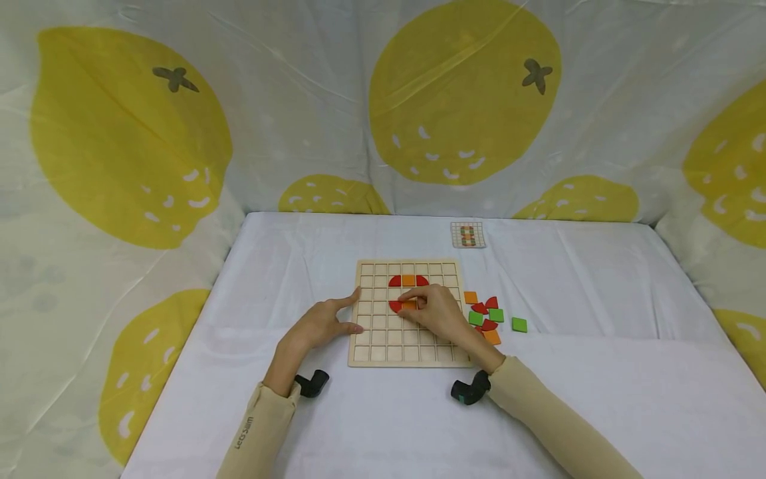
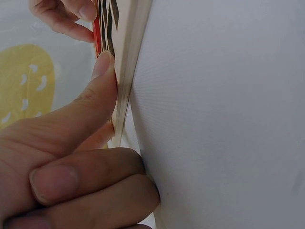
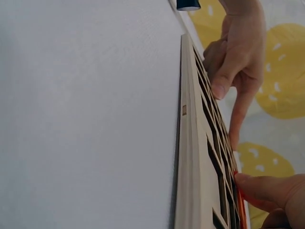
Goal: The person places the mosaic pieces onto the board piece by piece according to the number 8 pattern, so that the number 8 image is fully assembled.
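A square wooden grid board lies on the white cloth. In its upper part sit a red quarter-circle tile, an orange square tile and another red quarter-circle. Lower down is a red quarter-circle, and beside it an orange square shows between the thumb and index finger of my right hand, which pinch about it. My left hand touches the board's left edge with spread thumb and index finger; in the left wrist view its other fingers are bent.
Right of the board lie loose tiles: green squares, red quarter-circles and orange squares. One green square lies apart. A small pattern card is behind the board. Lemon-print cloth stands around the table.
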`<act>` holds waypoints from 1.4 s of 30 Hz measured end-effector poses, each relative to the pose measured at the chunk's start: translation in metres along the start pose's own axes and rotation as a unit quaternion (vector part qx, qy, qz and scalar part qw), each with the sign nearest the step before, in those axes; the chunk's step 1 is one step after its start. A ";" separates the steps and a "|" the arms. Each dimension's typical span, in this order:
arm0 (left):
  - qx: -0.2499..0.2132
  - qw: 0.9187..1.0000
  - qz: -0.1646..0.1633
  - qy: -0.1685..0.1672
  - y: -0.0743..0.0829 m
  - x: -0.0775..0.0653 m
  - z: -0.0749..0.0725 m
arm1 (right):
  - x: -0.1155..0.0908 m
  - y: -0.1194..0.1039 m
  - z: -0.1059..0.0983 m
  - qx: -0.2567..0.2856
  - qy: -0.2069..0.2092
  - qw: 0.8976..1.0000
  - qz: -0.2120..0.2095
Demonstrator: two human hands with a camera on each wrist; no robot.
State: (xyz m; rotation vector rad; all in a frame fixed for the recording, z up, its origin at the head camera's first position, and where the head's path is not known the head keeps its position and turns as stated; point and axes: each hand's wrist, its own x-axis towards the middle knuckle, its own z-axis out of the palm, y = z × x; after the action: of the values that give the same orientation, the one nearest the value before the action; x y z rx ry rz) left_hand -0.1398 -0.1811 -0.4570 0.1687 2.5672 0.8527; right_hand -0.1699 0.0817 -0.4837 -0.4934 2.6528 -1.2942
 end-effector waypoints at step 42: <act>0.002 1.000 0.000 0.002 0.002 -0.001 0.002 | -0.038 0.041 -0.076 0.012 0.068 0.995 0.072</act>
State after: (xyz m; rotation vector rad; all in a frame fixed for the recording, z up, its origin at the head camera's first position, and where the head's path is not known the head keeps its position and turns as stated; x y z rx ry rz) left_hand -0.1383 -0.1781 -0.4569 0.1683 2.5728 0.8499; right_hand -0.1643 0.1748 -0.4696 -0.2124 2.7202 -1.3595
